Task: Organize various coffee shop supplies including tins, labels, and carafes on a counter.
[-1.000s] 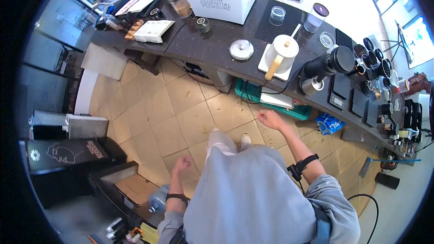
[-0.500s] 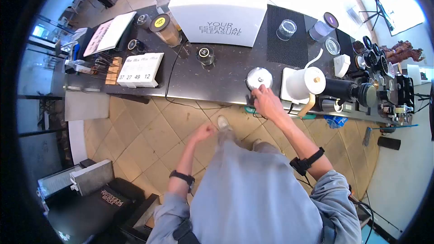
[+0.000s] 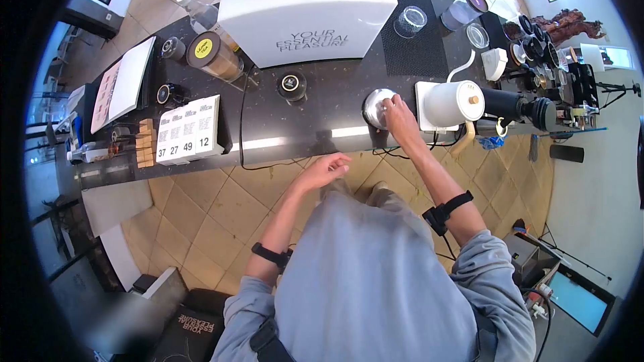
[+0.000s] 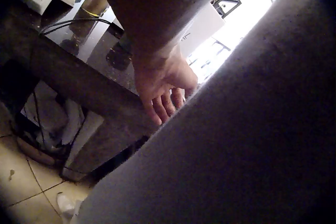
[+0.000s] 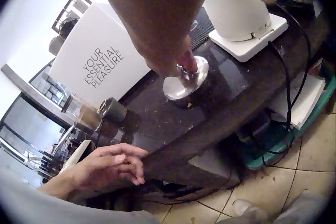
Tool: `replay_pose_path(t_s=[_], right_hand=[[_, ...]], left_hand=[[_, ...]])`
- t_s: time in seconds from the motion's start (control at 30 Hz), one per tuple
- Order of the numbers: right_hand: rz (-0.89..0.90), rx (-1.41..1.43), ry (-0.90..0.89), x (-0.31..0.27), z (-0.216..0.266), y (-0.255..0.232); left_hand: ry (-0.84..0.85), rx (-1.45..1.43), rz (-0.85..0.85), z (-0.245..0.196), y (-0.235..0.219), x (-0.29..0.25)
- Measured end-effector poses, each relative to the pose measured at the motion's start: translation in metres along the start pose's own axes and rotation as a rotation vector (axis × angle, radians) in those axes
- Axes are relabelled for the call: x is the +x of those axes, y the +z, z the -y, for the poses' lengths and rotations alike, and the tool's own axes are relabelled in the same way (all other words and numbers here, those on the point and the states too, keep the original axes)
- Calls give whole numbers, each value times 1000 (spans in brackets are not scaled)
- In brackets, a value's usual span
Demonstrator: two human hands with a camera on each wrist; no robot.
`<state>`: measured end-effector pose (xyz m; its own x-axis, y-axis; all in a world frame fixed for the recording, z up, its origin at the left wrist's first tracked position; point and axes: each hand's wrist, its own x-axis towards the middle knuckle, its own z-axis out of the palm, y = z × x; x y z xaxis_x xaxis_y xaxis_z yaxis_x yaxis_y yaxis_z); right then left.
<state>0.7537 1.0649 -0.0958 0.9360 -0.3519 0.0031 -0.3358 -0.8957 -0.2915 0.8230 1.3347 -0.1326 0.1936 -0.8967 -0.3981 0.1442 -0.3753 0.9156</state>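
My right hand [image 3: 401, 122] reaches over the dark counter and pinches the small knob of a round, shiny metal lid [image 3: 373, 110]. In the right wrist view the lid [image 5: 176, 88] looks slightly tilted, close over the counter, its knob partly hidden by the fingers. Just right of it stands a white gooseneck kettle [image 3: 448, 104] on a white base. My left hand [image 3: 323, 171] hangs at the counter's front edge, fingers loosely bent and holding nothing; the left wrist view shows the same hand [image 4: 164, 82] partly covered by the grey shirt.
A large white box [image 3: 305, 20] stands behind, cups on top. Left are a dark jar [image 3: 292, 86], a lidded canister [image 3: 216, 57] and a flip calendar [image 3: 190, 131]. A black cable [image 3: 242, 124] crosses the counter. A black grinder [image 3: 513, 104] is beyond the kettle.
I have come up to the counter. My right hand has gone from hanging clear to reaching the metal lid and now pinches its knob. My left hand has risen to the counter edge.
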Motion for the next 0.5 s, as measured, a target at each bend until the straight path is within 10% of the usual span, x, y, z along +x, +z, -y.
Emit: replay_pose_path(t_s=[0.27, 0.5], right_hand=[[-36, 253, 104, -2, 21, -30], [131, 1399, 317, -15, 34, -68]], left_hand=[[54, -111, -79, -11, 3, -1], [350, -248, -388, -79, 7, 3]])
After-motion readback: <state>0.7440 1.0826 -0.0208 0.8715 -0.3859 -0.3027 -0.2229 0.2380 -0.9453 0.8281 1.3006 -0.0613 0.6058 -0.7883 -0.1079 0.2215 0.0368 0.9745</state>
